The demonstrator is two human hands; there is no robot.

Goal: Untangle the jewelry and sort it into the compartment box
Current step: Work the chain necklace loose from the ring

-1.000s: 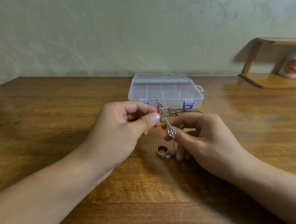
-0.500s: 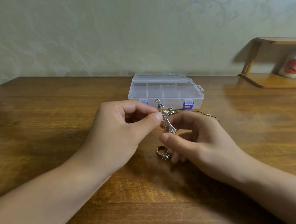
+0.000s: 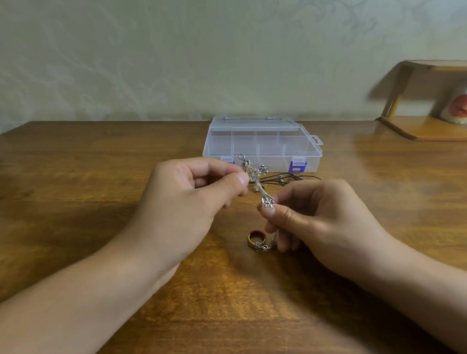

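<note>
While the brown wooden worktop (image 3: 91, 202) fills most of the view, a small wooden shelf (image 3: 426, 132) stands at its far right edge with a white and red pot (image 3: 463, 106) on it. Against the far edge, near the middle, lies the clear compartment box (image 3: 262, 145), lid shut, with two blue clasps on its near side. Both hands are raised over the middle of the worktop, just nearer than the box. Left hand (image 3: 190, 204) has its fingers curled, thumb and forefinger pinching the upper part of a tangled silver pendant (image 3: 255, 175) wound with fine chain. Right hand (image 3: 319, 220) is curled too, its thumb and fingers nipping the pendant's lower tip, so the piece hangs slanted between the two. A dark cord (image 3: 292, 177) trails from the tangle toward the right, lying on the worktop just before the box. Below the hands, on the worktop, rests a gold ring (image 3: 256, 237) with a small silver clasp (image 3: 262, 247) touching it.
</note>
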